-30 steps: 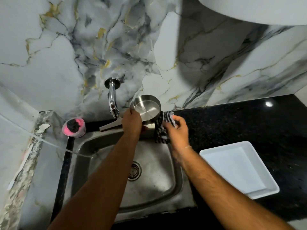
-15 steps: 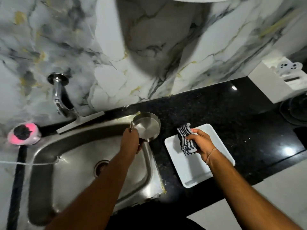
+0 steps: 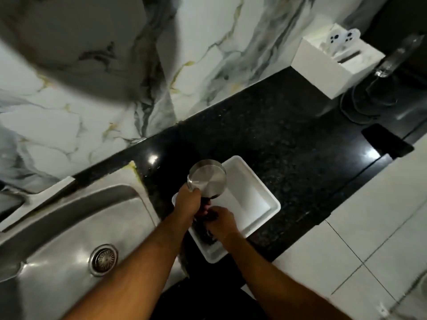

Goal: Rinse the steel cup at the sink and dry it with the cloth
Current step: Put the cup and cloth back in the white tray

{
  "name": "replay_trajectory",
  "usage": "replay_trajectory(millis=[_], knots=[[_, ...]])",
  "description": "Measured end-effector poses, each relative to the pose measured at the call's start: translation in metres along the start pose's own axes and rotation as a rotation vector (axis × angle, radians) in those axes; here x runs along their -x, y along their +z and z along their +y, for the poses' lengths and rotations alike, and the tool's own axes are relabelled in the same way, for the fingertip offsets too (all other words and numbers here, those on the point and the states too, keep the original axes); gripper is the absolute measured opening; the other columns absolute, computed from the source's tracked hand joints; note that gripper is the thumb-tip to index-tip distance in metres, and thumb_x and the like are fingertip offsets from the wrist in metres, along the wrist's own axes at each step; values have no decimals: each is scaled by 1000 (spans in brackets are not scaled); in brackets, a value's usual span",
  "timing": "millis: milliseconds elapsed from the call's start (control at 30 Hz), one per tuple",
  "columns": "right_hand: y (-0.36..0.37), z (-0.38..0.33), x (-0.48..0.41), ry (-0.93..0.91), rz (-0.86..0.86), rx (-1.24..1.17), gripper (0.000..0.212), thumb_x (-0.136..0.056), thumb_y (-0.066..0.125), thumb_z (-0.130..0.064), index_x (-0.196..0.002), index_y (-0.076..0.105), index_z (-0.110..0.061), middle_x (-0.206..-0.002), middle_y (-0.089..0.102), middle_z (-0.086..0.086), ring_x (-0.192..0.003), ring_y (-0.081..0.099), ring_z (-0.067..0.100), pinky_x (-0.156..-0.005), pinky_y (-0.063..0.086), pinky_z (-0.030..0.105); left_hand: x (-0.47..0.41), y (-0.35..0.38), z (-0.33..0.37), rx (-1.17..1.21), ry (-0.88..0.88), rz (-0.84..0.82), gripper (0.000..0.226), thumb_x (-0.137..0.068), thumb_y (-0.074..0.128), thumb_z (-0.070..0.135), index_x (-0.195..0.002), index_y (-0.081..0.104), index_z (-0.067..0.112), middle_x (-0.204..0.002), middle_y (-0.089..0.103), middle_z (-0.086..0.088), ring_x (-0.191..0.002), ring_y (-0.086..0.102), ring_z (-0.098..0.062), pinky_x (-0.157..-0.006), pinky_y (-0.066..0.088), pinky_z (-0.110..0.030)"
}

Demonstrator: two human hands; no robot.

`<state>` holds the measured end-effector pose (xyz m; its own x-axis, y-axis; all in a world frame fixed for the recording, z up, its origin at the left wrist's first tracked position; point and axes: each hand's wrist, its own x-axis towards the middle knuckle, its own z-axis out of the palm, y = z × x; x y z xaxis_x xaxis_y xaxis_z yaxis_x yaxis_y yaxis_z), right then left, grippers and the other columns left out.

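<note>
The steel cup is held above the white tray, tilted so that its round base faces me. My left hand grips it at its lower edge. My right hand is closed on the dark striped cloth, just below the cup and over the tray's near left part. Most of the cloth is hidden between my two hands, and its stripes barely show. The steel sink lies to the left, with its drain visible.
The tray rests on a black granite counter backed by a marble wall. A white box with small items stands at the far right, beside a dark appliance. White floor tiles lie beyond the counter's front edge.
Both hands have moved right, from the sink to above the tray. The cup has been turned so its base faces me, and my right hand has brought the cloth against my left hand.
</note>
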<state>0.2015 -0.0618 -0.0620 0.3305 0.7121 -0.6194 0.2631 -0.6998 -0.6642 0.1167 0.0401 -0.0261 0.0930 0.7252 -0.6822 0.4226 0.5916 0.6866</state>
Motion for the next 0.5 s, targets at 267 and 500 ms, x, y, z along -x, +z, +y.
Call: replay_trajectory(millis=[267, 500], knots=[[-43, 54, 17, -167, 231, 160, 16, -96, 69, -23, -89, 82, -17, -103, 77, 7, -101, 71, 27, -88, 52, 32, -9, 74, -7, -181, -53, -20, 66, -113, 37, 19, -171, 7, 22, -78, 71, -20, -50, 61, -22, -38, 49, -28], [-88, 63, 10, -222, 527, 86, 6, -92, 80, -11, -87, 81, -8, -94, 78, 6, -87, 73, 22, -82, 61, 36, -10, 109, -18, -294, -65, -12, 56, -115, 31, 28, -165, 13, 9, -103, 72, -28, -60, 61, -26, -43, 47, -32]])
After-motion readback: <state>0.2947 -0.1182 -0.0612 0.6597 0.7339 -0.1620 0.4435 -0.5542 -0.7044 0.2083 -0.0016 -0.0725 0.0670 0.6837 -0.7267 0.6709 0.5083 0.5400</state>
